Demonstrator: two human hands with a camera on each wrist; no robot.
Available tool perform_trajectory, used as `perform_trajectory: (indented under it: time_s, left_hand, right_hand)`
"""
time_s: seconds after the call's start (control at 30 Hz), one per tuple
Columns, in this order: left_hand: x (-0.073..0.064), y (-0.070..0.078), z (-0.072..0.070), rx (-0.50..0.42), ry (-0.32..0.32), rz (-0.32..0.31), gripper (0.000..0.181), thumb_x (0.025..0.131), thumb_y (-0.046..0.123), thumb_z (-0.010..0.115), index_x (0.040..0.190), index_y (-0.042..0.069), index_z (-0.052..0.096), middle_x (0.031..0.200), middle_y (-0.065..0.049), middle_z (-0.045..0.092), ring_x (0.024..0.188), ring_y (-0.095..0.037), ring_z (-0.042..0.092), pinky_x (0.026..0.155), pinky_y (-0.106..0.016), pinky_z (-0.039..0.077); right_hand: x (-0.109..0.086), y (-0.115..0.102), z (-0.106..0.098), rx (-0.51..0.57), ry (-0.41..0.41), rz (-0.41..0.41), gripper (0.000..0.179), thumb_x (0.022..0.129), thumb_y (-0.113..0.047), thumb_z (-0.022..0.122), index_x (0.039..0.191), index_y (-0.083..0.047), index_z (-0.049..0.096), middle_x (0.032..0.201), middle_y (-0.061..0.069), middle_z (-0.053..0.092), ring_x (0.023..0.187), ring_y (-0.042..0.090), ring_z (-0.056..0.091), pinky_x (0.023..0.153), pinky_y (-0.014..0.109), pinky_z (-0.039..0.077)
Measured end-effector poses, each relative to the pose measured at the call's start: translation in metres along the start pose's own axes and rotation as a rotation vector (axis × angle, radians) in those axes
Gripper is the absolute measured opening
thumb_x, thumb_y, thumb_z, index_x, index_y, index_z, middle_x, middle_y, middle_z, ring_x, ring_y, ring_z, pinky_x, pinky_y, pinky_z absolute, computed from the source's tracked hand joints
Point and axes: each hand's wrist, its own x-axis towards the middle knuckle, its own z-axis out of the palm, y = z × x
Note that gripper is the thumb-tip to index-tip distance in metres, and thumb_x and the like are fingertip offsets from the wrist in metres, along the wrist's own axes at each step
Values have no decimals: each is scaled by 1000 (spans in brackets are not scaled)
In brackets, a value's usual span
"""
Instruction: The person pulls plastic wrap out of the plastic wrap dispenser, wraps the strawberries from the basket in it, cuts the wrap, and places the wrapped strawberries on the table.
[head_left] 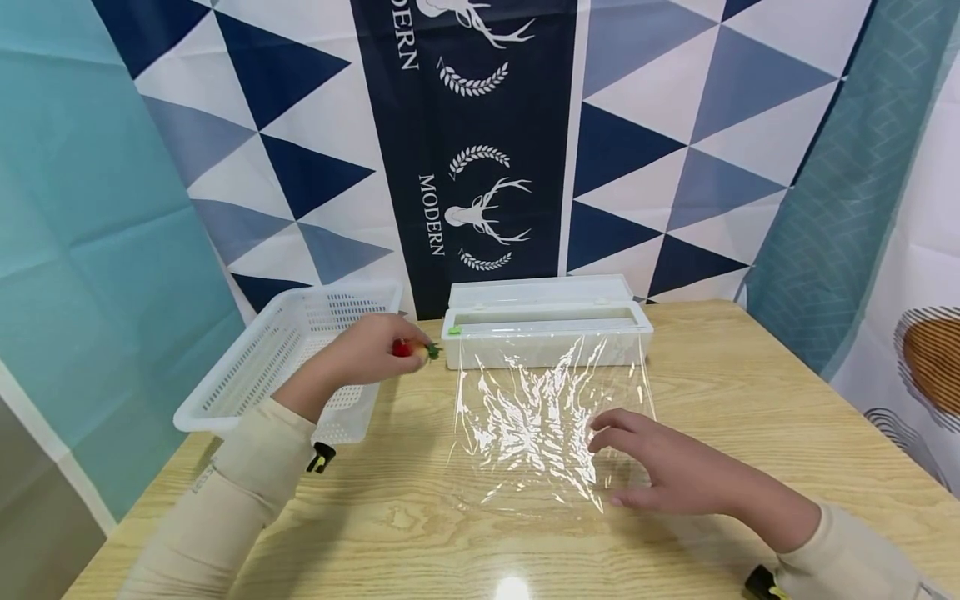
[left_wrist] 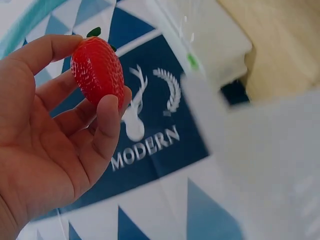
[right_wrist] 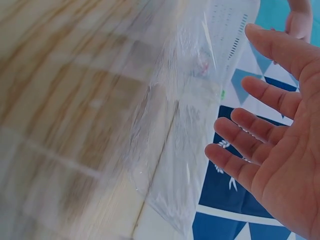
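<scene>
My left hand pinches a red strawberry with green leaves between thumb and fingertips, held up beside the basket's right side. A sheet of clear plastic wrap spreads from the white wrap dispenser toward the front of the table. Over the right edge of the wrap hovers my right hand, fingers spread and slightly bent, holding nothing. In the right wrist view that palm faces the camera; whether it touches the wrap I cannot tell.
A white perforated basket stands at the back left of the wooden table. The dispenser's lid is raised at the back, with a small green piece at its left end. A patterned cloth hangs behind.
</scene>
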Motion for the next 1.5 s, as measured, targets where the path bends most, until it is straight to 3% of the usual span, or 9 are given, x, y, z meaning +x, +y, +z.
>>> perform_trajectory:
  time_s: [0.17, 0.27, 0.53, 0.73, 0.93, 1.3, 1.5]
  left_hand:
    - [-1, 13, 20, 13, -35, 103, 20, 88, 18, 67, 105, 14, 76, 93, 3, 65, 77, -14, 51, 62, -28, 43]
    - [-1, 21, 31, 16, -60, 133, 22, 87, 19, 67, 107, 14, 76, 95, 3, 66, 76, -13, 52, 60, -26, 44]
    - [1, 44, 56, 67, -68, 249, 26, 88, 23, 65, 111, 16, 74, 97, 4, 63, 76, -10, 51, 60, -23, 44]
    - [6, 60, 71, 30, -90, 325, 26, 88, 24, 66, 112, 15, 74, 95, 3, 63, 79, -10, 52, 64, -21, 45]
    - [16, 76, 92, 49, -125, 400, 25, 89, 25, 65, 112, 16, 73, 97, 5, 64, 84, -7, 53, 69, -18, 44]
    - [32, 96, 139, 123, -200, 358, 29, 89, 35, 69, 111, 16, 70, 92, 10, 59, 79, -2, 48, 66, -15, 39]
    - [45, 102, 149, 138, -217, 363, 28, 89, 37, 69, 109, 18, 70, 92, 9, 57, 80, -3, 48, 67, -16, 39]
  right_hand:
    - [-2, 0, 0, -5, 10, -11, 44, 78, -26, 82, 115, -16, 59, 128, 5, 51, 114, 24, 54, 85, 40, 52]
    - [-2, 1, 0, 4, 4, -5, 44, 79, -25, 82, 116, -15, 59, 129, 4, 50, 114, 24, 54, 85, 39, 52]
    - [-3, 1, 1, 16, 4, 1, 44, 78, -24, 82, 115, -15, 59, 129, 5, 50, 114, 23, 54, 85, 39, 52]
    - [-3, 2, 1, 12, 1, 11, 44, 79, -24, 81, 116, -16, 59, 131, 5, 49, 115, 24, 53, 85, 40, 51]
    - [-4, 2, 1, 7, 12, 4, 45, 77, -22, 82, 115, -17, 59, 130, 6, 50, 114, 23, 54, 86, 42, 51]
    - [-6, 7, 2, 0, 19, 4, 45, 77, -24, 83, 115, -18, 60, 129, 5, 51, 115, 24, 54, 86, 42, 52]
    - [-7, 8, 4, 12, 19, -4, 45, 76, -23, 83, 114, -19, 60, 129, 2, 50, 115, 23, 54, 88, 42, 51]
